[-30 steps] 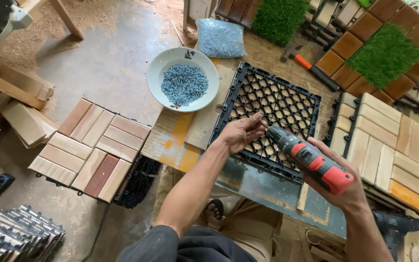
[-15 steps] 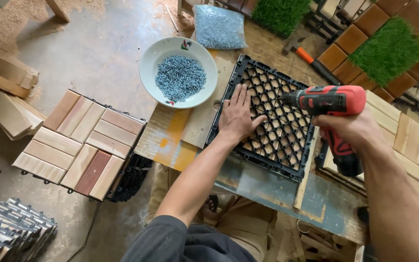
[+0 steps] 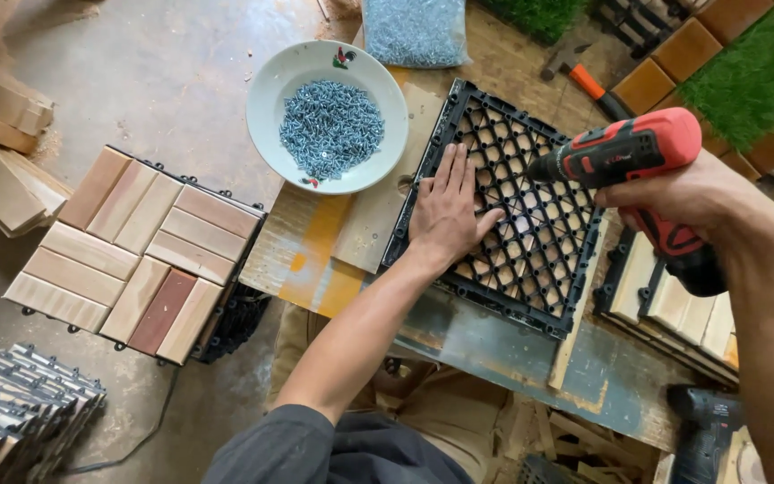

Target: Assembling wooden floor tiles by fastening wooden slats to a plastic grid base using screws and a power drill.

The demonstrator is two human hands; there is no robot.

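- While the left hand (image 3: 448,208) lies flat, fingers spread, on the black plastic grid (image 3: 503,206), it pins that backing to the workbench (image 3: 494,336) so it cannot shift.
- Right hand (image 3: 674,190) is wrapped tight on the red cordless drill (image 3: 633,154) — bit angled onto the grid.
- Beyond, a white bowl of screws (image 3: 328,115) sits near the grid — within easy reach.

L hand (image 3: 445,211) flat on grid tile (image 3: 530,260), R w/ drill (image 3: 638,157)
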